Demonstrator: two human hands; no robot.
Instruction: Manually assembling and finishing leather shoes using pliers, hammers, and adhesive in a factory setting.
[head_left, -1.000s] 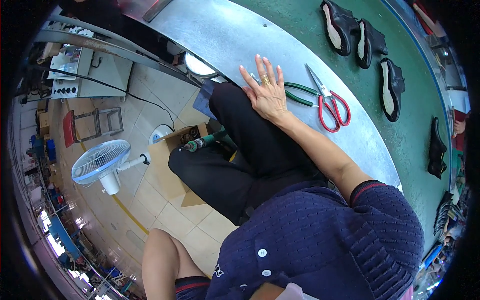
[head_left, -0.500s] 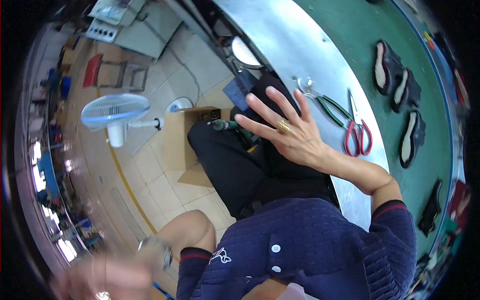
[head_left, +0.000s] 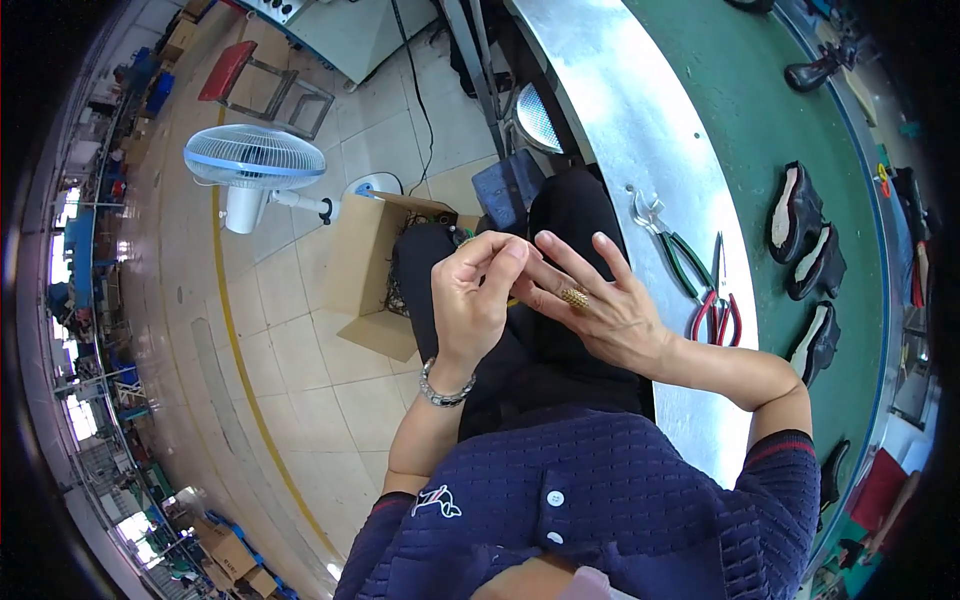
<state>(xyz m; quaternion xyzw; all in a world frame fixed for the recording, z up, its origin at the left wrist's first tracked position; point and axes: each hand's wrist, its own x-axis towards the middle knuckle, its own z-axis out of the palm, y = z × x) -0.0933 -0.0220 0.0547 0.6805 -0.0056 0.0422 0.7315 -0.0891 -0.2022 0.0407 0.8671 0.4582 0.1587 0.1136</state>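
My left hand (head_left: 474, 295), with a beaded bracelet (head_left: 447, 384) at its wrist, is closed in a pinch over a finger of my right hand. Whether anything small is between the pinching fingertips is hidden. My right hand (head_left: 612, 318) shows its back, with the other fingers stretched and apart and a broad gold ring (head_left: 575, 298) on one finger. Both hands are above my lap. On the metal bench edge (head_left: 655, 110) to the right lie green-handled pliers (head_left: 680, 262) and red-handled scissors (head_left: 717, 300), both untouched.
Several black shoes (head_left: 797, 215) rest on the green surface (head_left: 725, 130) beyond the bench edge. Left of my legs are an open cardboard box (head_left: 352, 270) and a white-and-blue fan (head_left: 255, 160). A red-topped stool (head_left: 228, 70) stands farther back.
My left hand has come up from the lower left and now pinches a finger of my right hand. The spread right hand stays over my lap. The view has shifted.
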